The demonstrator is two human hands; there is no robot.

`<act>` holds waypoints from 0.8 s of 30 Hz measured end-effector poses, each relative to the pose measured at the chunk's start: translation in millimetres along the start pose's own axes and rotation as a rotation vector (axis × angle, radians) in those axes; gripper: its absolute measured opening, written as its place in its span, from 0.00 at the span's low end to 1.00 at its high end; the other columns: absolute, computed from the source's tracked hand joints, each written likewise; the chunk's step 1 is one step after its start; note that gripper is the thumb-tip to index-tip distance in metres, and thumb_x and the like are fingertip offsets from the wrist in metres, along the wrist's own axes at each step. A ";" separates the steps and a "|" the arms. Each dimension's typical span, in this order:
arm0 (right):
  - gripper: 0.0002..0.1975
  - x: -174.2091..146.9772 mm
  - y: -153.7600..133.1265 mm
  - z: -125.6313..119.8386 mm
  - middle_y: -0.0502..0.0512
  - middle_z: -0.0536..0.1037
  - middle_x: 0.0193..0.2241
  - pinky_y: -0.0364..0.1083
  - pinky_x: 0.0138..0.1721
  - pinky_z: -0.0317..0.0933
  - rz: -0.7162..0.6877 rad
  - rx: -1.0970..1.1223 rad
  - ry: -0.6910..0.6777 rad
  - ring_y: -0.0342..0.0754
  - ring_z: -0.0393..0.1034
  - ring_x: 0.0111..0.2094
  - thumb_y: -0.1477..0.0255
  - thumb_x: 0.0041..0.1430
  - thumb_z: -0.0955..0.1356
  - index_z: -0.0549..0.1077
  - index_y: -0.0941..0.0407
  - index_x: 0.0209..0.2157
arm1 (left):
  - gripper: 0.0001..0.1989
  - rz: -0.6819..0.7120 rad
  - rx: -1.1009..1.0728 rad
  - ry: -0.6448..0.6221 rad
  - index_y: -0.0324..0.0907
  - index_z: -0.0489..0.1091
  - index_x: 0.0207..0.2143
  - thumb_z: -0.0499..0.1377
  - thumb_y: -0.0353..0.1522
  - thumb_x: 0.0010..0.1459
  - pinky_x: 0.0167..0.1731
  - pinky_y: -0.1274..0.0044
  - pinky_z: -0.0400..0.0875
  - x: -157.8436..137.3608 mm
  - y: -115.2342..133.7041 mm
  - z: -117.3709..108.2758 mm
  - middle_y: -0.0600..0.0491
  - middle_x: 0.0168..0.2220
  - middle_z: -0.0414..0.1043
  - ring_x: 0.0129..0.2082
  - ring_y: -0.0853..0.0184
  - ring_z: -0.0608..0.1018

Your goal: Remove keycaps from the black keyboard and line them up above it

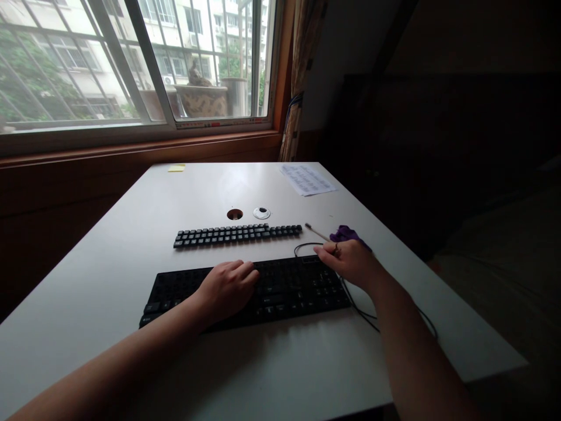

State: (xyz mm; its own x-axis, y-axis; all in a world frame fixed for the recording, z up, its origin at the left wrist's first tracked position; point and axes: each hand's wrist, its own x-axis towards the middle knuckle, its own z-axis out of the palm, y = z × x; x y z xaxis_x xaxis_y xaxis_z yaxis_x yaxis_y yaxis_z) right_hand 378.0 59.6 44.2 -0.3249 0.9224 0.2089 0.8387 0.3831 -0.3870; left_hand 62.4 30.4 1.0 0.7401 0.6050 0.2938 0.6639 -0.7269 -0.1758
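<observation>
A black computer keyboard [280,292] lies across the white table, with keys off much of its left part. My left hand [230,286] rests on its middle, fingers curled and closed; the fingertips and anything in them are hidden. Over the keyboard's upper right corner, my right hand [348,260] has thumb and fingers pressed together in a pinch. What it pinches, if anything, cannot be made out. Rows of loose black keycaps [236,234] stand behind the keyboard. Just beyond my right hand are a thin stick with a dark tip [316,230] and a purple cloth [346,233].
A black cable [363,314] loops around the keyboard's right side. Farther back are a round hole [235,214] in the table, its round cover [262,213], printed papers [309,179] and yellow sticky notes [176,168]. A barred window is behind the table.
</observation>
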 end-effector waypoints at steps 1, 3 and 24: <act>0.25 -0.7 2.2 0.1 0.46 0.61 0.14 0.43 0.23 0.46 0.001 0.025 -0.002 0.41 0.56 0.18 0.56 0.64 0.61 0.62 0.55 0.17 | 0.03 -0.001 0.000 0.001 0.42 0.62 0.32 0.53 0.27 0.58 0.28 0.71 0.63 -0.3 -0.1 0.1 0.51 0.34 0.68 0.31 0.62 0.69; 0.25 -1.8 9.2 1.2 0.46 0.62 0.13 0.43 0.22 0.48 0.042 0.116 0.002 0.41 0.57 0.17 0.55 0.63 0.62 0.65 0.55 0.18 | 0.02 -0.001 -0.003 0.002 0.42 0.62 0.32 0.54 0.27 0.58 0.28 0.71 0.63 -0.7 -0.2 0.4 0.51 0.34 0.68 0.31 0.62 0.69; 0.25 -0.3 40.2 12.7 0.47 0.64 0.09 0.39 0.14 0.51 0.338 0.526 0.005 0.40 0.57 0.11 0.49 0.59 0.64 0.73 0.57 0.23 | 0.02 0.011 -0.002 0.007 0.42 0.63 0.33 0.54 0.27 0.58 0.27 0.71 0.64 0.6 -0.5 -0.1 0.50 0.34 0.68 0.32 0.62 0.70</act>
State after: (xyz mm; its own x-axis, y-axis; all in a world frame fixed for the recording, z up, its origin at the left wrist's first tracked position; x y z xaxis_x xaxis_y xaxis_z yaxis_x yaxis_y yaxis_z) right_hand 406.2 75.4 17.2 -0.0758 0.9971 0.0017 0.5668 0.0445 -0.8227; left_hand 62.5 31.1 1.4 0.7464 0.5950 0.2982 0.6557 -0.7340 -0.1767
